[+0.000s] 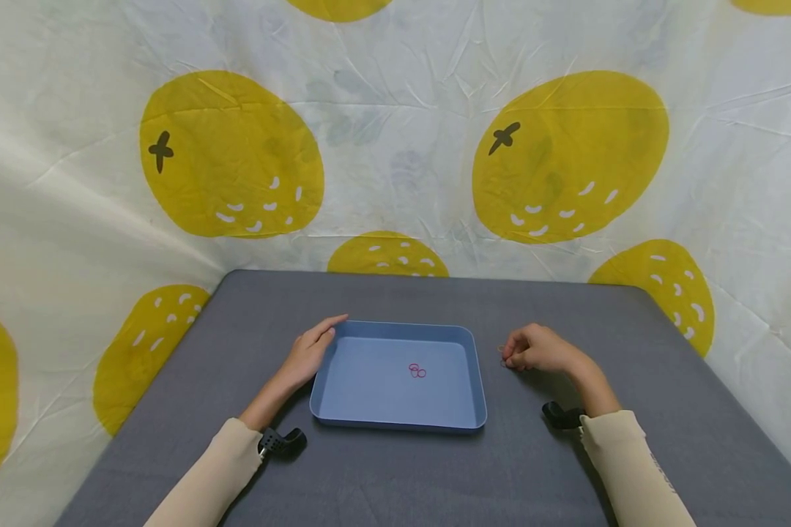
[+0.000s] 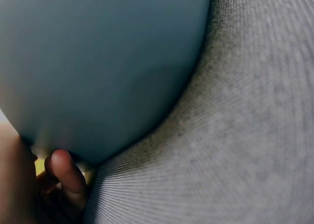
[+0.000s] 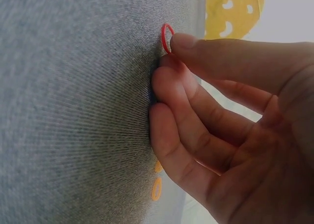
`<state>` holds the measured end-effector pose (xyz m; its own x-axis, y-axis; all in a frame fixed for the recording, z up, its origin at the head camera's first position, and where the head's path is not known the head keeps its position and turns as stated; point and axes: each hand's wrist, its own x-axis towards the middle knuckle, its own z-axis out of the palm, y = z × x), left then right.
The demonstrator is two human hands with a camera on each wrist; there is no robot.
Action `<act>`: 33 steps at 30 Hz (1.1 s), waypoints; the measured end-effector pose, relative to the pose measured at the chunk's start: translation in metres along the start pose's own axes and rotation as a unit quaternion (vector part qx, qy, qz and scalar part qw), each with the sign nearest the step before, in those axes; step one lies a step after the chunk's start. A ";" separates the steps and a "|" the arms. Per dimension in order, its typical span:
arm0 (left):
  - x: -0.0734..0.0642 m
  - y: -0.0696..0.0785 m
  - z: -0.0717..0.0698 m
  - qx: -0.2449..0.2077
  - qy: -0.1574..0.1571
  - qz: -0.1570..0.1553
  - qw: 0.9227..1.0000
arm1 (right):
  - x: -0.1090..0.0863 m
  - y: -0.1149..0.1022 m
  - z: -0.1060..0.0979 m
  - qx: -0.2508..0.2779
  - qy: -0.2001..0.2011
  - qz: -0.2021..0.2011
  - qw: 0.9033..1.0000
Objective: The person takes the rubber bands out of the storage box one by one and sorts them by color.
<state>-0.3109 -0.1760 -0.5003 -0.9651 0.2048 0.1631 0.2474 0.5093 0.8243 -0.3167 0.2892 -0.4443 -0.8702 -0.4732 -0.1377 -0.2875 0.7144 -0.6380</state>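
A blue rectangular tray (image 1: 395,423) lies on the grey table, with a few small red rubber bands (image 1: 418,372) together on its floor. Along the tray's left wall rests my left hand (image 1: 308,355), its index finger reaching toward the back left corner; the left wrist view shows fingertips against the tray wall (image 2: 113,76). To the right of the tray, my right hand (image 1: 537,348) is low over the table. Its thumb and index finger pinch a red rubber band (image 3: 167,37), which sticks out beyond the fingertips. Small orange bands (image 3: 156,189) appear beneath the fingers.
The grey table (image 1: 395,476) ends in rounded corners at the back. Behind and beside it hangs a pale curtain (image 1: 395,161) with large yellow fruit shapes. A black wrist device (image 1: 282,443) sits at the left cuff, another (image 1: 562,416) at the right.
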 end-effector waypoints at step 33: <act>0.003 0.001 0.001 -0.001 0.002 -0.008 1.000 | -0.002 -0.009 -0.015 -0.032 0.028 0.006 0.999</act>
<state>-0.3137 -0.1738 -0.4999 -0.9692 0.1936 0.1522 0.2320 0.5105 0.8280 -0.3180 0.2915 -0.4262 -0.8945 -0.4355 -0.1008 -0.3004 0.7526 -0.5859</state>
